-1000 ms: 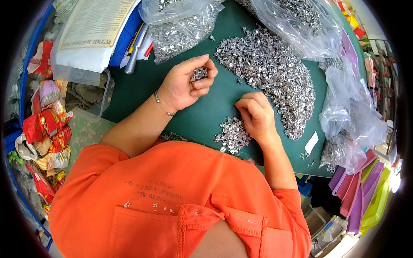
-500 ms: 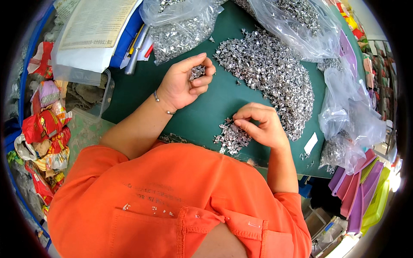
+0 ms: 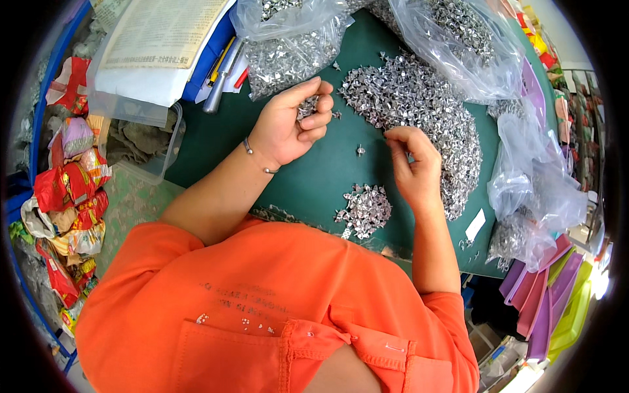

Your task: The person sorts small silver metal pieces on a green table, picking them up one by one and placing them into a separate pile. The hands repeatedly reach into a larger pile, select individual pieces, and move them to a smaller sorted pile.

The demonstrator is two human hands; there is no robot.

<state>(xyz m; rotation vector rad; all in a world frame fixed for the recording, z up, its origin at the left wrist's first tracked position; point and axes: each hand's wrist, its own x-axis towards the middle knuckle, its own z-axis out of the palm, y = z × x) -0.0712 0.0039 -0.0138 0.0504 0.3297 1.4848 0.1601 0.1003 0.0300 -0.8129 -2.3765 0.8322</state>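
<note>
Small shiny metal pieces lie in a large heap [image 3: 452, 131] on the green tabletop [image 3: 308, 187], with a smaller pile [image 3: 365, 211] nearer my body. My left hand [image 3: 288, 126] is raised left of the heap, palm up. Its fingers curl round a handful of metal pieces [image 3: 306, 108]. At the heap's near left edge is my right hand [image 3: 417, 164], its thumb and fingertips drawn together. Whatever it may pinch is too small to make out. One loose metal piece [image 3: 360, 150] rests between the two hands.
Clear plastic bags of metal pieces [image 3: 288, 59] stand along the far side, with another clear bag [image 3: 524, 157] at the right. At the left are a plastic tub [image 3: 173, 147] and a metal-handled tool [image 3: 219, 85]. A white card [image 3: 475, 224] lies near the right edge.
My right hand has moved from the small pile, away from my body, to the edge of the large heap. My left hand still holds its handful. The whole view has shifted slightly.
</note>
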